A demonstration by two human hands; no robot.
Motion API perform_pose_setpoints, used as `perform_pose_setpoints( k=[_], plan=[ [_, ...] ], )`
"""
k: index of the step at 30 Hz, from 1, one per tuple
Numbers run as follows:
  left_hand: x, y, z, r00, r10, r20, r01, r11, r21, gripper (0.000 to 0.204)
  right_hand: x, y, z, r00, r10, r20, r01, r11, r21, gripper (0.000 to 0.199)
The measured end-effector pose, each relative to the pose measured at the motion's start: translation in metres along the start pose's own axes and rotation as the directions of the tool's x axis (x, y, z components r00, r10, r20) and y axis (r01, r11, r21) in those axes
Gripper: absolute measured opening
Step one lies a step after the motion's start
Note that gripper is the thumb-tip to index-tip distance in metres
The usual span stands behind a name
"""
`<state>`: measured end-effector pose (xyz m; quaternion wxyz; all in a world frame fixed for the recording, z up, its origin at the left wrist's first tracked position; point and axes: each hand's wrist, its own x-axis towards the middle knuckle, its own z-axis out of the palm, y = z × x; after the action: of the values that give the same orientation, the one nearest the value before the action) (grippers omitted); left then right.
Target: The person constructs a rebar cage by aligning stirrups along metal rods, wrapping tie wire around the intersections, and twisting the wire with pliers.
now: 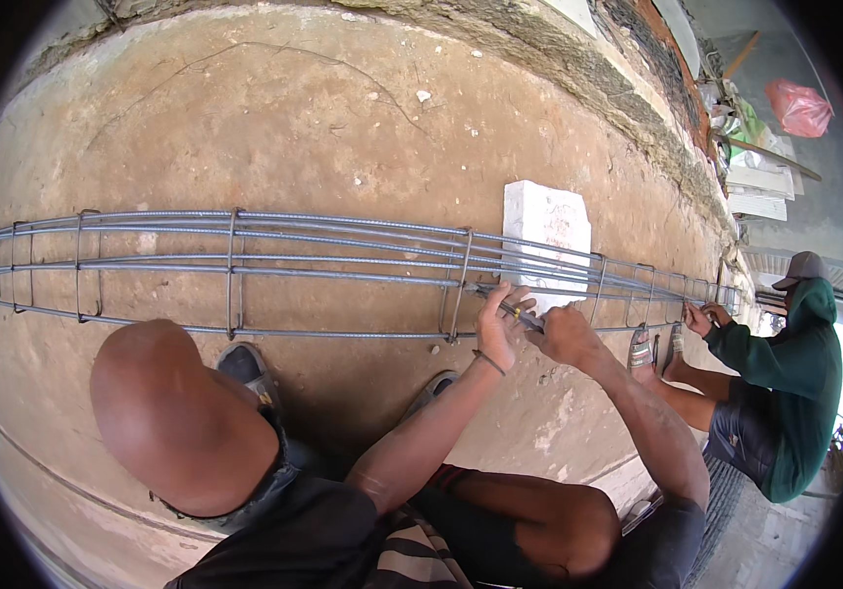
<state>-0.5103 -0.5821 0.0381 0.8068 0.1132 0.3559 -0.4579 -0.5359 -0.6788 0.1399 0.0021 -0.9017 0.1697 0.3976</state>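
A long cage of steel rebar (343,276) with square wire stirrups runs across in front of me. My right hand (567,337) is closed around the handles of a pair of pliers (510,310). The jaws of the tool meet a stirrup (462,285) where it crosses a bar. On the tool's near side my left hand (498,329), with a dark band at its wrist, curls its fingers against the pliers. Any tie wire at the jaws is too small to make out.
A white block (545,224) lies under the bars. At right a co-worker in a green hooded top (785,344) has both hands at the cage's far end. A rough stone edge (628,108) borders the ground; a pink bag (799,108) is at upper right.
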Motion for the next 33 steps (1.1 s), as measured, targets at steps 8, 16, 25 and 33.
perform_pose_setpoints(
  k=[8, 16, 25, 33],
  plan=[
    [0.011, 0.006, -0.007, 0.969, -0.193, 0.156, 0.221, 0.958, -0.183, 0.031, -0.015, -0.007, -0.025, 0.756, -0.144, 0.638, -0.52, 0.46, 0.72, 0.038],
    [0.033, -0.005, 0.023, 0.958, -0.148, -0.245, 0.056, 0.938, -0.343, 0.024, -0.016, -0.027, 0.026, 0.936, 0.003, -0.351, -0.138, 0.922, -0.361, 0.032],
    [-0.014, 0.005, -0.014, 0.995, 0.037, -0.094, -0.034, 0.999, 0.037, 0.037, -0.002, 0.004, 0.007, 0.715, -0.238, 0.658, -0.518, 0.451, 0.727, 0.046],
    [-0.032, -0.01, 0.005, 0.957, 0.197, 0.211, -0.288, 0.591, 0.753, 0.05, -0.055, 0.015, 0.074, 0.98, -0.169, 0.107, -0.061, 0.256, 0.965, 0.05]
  ],
)
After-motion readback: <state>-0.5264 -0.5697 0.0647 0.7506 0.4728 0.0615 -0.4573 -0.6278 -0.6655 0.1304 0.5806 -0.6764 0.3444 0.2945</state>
